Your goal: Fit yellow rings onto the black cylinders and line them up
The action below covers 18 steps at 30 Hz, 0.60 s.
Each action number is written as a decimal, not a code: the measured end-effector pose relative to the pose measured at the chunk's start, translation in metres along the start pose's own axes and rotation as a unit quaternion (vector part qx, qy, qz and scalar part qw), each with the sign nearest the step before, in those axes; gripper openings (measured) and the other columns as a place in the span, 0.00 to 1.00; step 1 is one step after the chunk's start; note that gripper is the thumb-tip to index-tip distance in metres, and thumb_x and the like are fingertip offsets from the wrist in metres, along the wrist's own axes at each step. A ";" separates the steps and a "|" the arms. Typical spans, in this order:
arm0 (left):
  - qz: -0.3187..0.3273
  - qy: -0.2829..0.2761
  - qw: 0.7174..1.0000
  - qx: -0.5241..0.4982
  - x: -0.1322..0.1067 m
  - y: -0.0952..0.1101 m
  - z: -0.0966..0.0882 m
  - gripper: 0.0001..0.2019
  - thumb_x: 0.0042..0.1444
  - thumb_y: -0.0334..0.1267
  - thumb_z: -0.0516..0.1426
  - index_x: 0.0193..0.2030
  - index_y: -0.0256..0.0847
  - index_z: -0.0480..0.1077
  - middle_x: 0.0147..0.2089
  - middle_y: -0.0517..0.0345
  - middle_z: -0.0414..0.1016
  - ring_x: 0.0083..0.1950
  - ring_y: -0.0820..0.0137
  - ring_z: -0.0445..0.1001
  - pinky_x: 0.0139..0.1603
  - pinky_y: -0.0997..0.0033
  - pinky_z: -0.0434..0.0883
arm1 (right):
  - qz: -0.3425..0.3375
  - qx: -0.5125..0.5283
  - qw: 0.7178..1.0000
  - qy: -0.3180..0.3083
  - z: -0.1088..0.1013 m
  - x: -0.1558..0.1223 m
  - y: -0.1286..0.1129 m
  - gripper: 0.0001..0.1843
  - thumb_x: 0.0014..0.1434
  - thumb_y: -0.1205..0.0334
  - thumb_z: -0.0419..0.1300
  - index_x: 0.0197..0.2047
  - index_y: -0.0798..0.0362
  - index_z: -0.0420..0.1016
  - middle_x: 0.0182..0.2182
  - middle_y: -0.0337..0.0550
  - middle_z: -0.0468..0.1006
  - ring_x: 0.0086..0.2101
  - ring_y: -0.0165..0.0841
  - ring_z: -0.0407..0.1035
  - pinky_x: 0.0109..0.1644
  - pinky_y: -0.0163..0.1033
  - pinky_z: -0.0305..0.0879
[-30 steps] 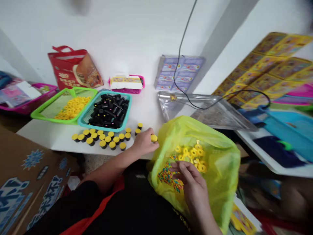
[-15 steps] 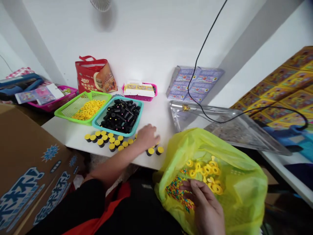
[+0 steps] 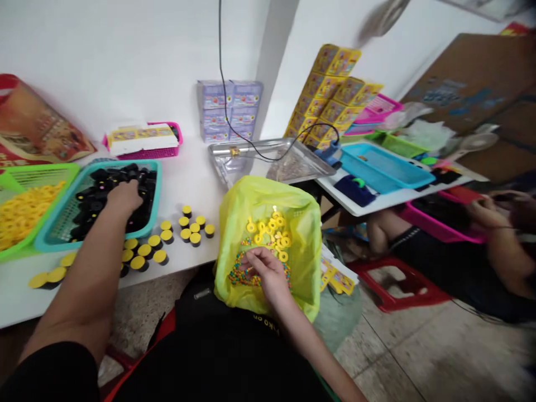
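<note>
My left hand (image 3: 124,196) reaches down into a teal basket (image 3: 157,184) full of black plastic tubes (image 3: 95,204). Its fingertips are hidden among the tubes, so its grip does not show. Over a basket lined with a yellow-green plastic bag (image 3: 307,268) is my right hand (image 3: 268,267), thumb and fingers pinched together; whatever they hold is too small to make out. Below it lie small multicoloured beads (image 3: 239,274) and yellow ring-shaped pieces (image 3: 274,226). Several short black cylinders with yellow tops (image 3: 160,257) stand on the white table in front of the teal basket.
Left of the teal basket is a green basket (image 3: 71,173) of yellow pieces. Behind stand a pink basket (image 3: 167,151), stacked purple boxes (image 3: 229,111) and a metal tray (image 3: 218,162) with a black cable (image 3: 247,140). Another person's hands (image 3: 486,212) show at right.
My left hand has gone from the yellow-topped cylinders into the basket of black tubes. The view has swung right. My right hand stays over the bag, its fingers now closer together.
</note>
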<state>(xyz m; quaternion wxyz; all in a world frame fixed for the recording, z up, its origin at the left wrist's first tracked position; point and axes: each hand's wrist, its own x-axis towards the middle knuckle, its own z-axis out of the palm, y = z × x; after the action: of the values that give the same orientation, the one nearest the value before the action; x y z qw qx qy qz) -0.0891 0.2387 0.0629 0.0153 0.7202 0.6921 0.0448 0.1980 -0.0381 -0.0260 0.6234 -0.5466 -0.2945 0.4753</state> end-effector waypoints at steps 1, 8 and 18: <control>0.004 -0.001 1.000 0.000 0.001 -0.001 -0.002 0.08 0.47 0.28 0.59 0.32 0.38 0.63 0.34 0.50 0.70 0.45 0.52 0.74 0.49 0.47 0.75 | 0.001 0.002 1.000 -0.004 0.000 0.000 0.001 0.21 0.47 0.42 0.72 0.29 0.50 0.74 0.26 0.39 0.78 0.26 0.35 0.74 0.24 0.35 0.64; -0.069 0.252 0.948 -0.182 -0.037 0.029 -0.014 0.17 0.39 0.31 0.67 0.34 0.40 0.63 0.32 0.61 0.66 0.38 0.62 0.71 0.53 0.44 0.74 | -0.074 -0.039 0.996 0.036 -0.012 0.003 -0.014 0.15 0.53 0.47 0.69 0.31 0.49 0.74 0.26 0.38 0.76 0.27 0.33 0.72 0.28 0.37 0.66; 0.298 -0.126 0.731 -0.601 -0.202 0.172 0.063 0.13 0.54 0.38 0.64 0.40 0.42 0.64 0.31 0.64 0.71 0.27 0.76 0.68 0.28 0.75 0.66 | -0.205 -0.342 0.911 -0.102 -0.029 0.003 -0.038 0.13 0.58 0.56 0.67 0.46 0.49 0.79 0.36 0.43 0.80 0.34 0.36 0.73 0.39 0.41 0.69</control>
<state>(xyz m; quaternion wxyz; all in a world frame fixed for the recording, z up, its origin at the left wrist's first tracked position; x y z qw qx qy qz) 0.0797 0.0327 0.0061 0.5179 0.7291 0.2629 0.3620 0.2354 -0.0451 0.0029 0.4484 -0.6030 -0.6063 0.2603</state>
